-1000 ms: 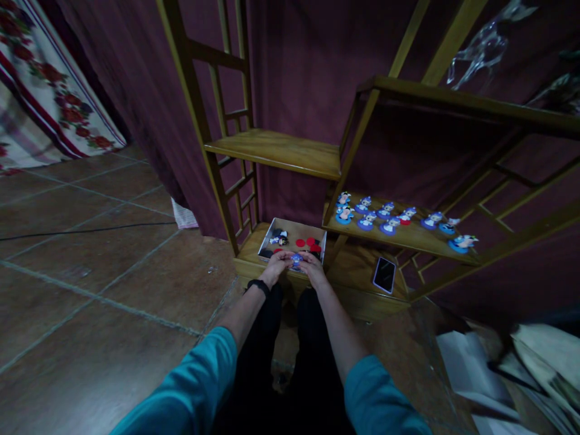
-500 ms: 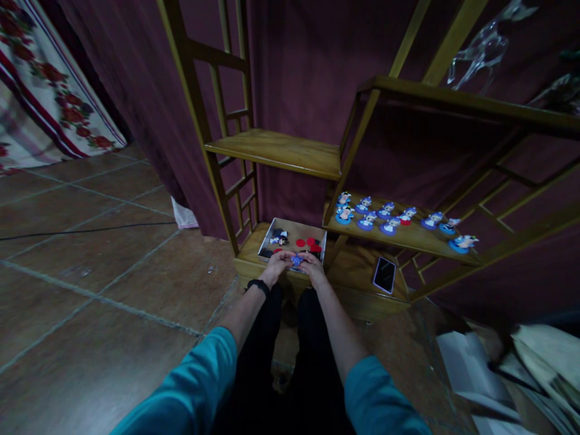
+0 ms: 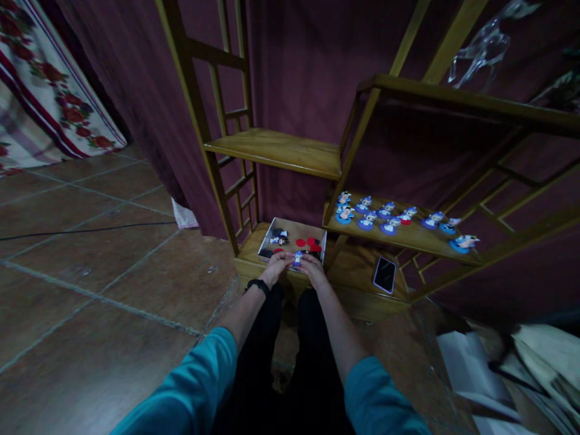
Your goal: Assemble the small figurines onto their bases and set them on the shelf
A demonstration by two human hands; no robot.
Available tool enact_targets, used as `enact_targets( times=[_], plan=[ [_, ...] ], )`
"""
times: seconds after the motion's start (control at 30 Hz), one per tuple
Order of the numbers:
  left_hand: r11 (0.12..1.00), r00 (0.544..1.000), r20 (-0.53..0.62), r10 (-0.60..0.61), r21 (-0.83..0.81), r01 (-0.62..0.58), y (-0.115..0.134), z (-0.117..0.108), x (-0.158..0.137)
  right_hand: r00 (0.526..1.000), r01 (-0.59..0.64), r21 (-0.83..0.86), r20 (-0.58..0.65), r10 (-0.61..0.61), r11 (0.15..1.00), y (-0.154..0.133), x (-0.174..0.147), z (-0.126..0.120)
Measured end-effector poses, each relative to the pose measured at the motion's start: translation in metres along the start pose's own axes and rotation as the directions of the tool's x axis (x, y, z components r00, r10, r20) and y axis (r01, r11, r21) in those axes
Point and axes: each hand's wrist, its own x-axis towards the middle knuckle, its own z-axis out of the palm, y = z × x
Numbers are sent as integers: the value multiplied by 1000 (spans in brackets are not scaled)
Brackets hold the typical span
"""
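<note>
A small purple-and-white figurine [image 3: 297,258] is held between both hands, above the front edge of a shallow cardboard box [image 3: 296,226]. My left hand [image 3: 278,264] grips it from the left side, and my right hand [image 3: 313,267] from the right, fingers closed on it. Inside the box lie red discs [image 3: 301,243], some dark pieces and a dark-haired figurine [image 3: 280,239] lying on its side. The box's front part is partly hidden behind my hands.
Several small figurines on purple, blue and red bases [image 3: 390,226] stand on the wooden shelf [image 3: 421,240] to the right. Below it a phone [image 3: 385,275] lies on the low board. A clear glass deer [image 3: 483,51] stands on the upper right shelf. White boxes [image 3: 471,368] lie on the floor.
The figurine has turned in my fingers: its mostly purple side showed before, and now its white-and-purple body faces up. Both hands stay at nearly the same place over the box.
</note>
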Motion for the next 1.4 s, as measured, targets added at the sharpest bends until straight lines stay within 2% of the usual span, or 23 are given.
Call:
enact_targets(
  times=[0.33,0.7,1.0,1.17,1.4],
  plan=[
    [996,997,-26,-71,-55,70,3,1,-4,997,6,48,-77,-3,999,7,4,-3],
    [994,997,3,-71,-83,71,8,5,-10,994,-12,55,-112,18,998,5,4,-2],
    [995,995,75,-70,-72,75,6,5,-8,995,16,66,-99,-9,998,3,3,-1],
    [997,991,130,-46,-51,53,4,3,-7,999,21,44,-46,-19,999,3,1,-1],
    [998,995,96,-35,-40,39,4,2,-5,1000,20,53,-4,-20,998,-1,-3,2]
  ],
)
